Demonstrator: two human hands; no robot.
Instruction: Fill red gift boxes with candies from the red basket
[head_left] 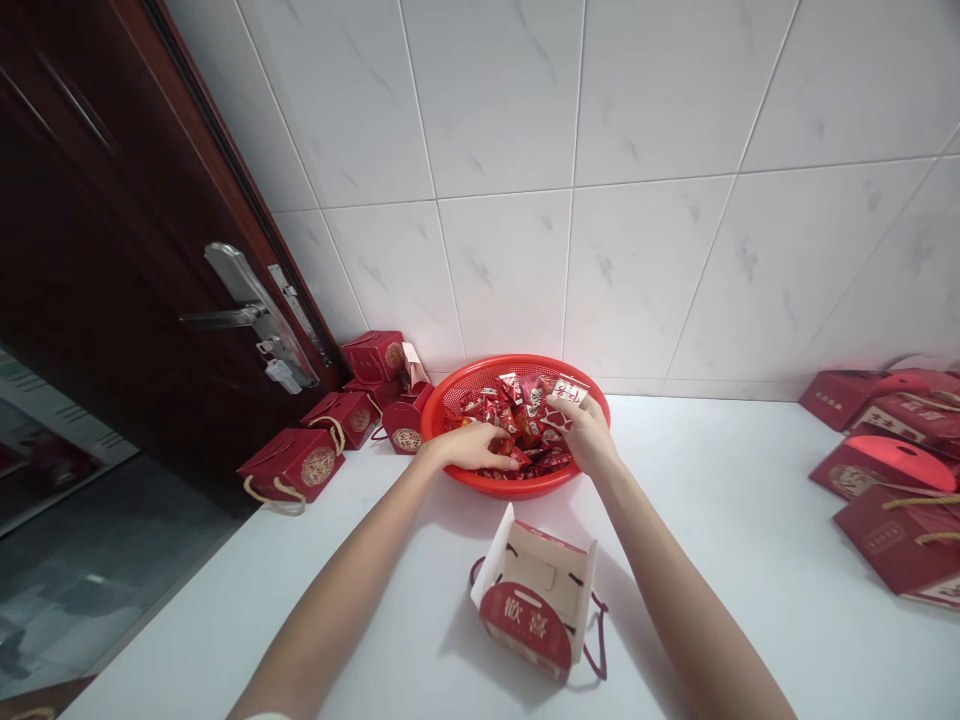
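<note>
A red plastic basket [517,487] full of wrapped candies [525,425] stands against the tiled wall. Over its left side, my left hand [478,446] reaches in with bent fingers among the candies; whatever its fingertips hold is too small to name. My right hand [585,425], at the basket's right side, is closed on a candy packet [568,391] with a white label. Nearer to me, between my forearms, an open red gift box [529,625] with dark rope handles lies on the white table, and its bare inside shows.
Closed red gift boxes [300,466] with rope handles are grouped at the table's left edge. More red boxes [900,530] stand at the far right. A dark door [127,200] with a metal handle is on the left.
</note>
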